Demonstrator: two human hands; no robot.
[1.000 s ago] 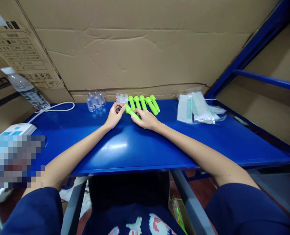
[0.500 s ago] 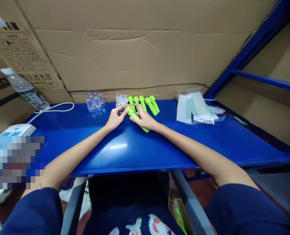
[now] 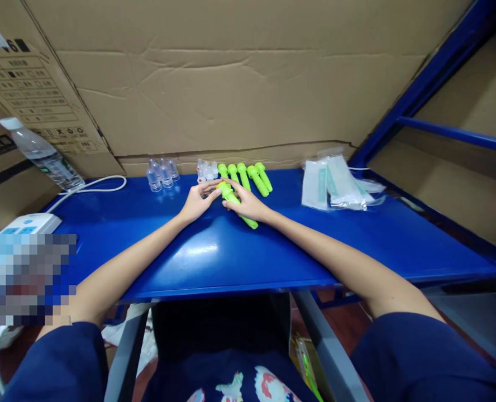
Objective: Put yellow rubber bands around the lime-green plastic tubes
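Note:
A lime-green flashlight (image 3: 248, 221) lies aslant between my two hands, its wider head toward the upper left. My left hand (image 3: 196, 202) pinches the yellowish rim of that head between thumb and fingers. Around the body just below it, my right hand (image 3: 248, 204) is closed, with the tail sticking out under the palm. Just beyond my fingers several more lime-green flashlights (image 3: 243, 174) lie side by side. Left of them stand small clear caps (image 3: 208, 170), some with red dots. Farther left is a cluster of clear plastic domed pieces (image 3: 160, 177).
Clear plastic packets (image 3: 341, 181) with white and green contents lie at the right. A water bottle (image 3: 49, 159), a white cable and a power strip (image 3: 34, 223) occupy the left. Cardboard (image 3: 239, 100) walls the back of the blue table (image 3: 239, 262); a blue frame post (image 3: 419, 78) rises right.
The flashlight and both hands have shifted very slightly, with the tail a little lower and to the right. My grip on it looks the same.

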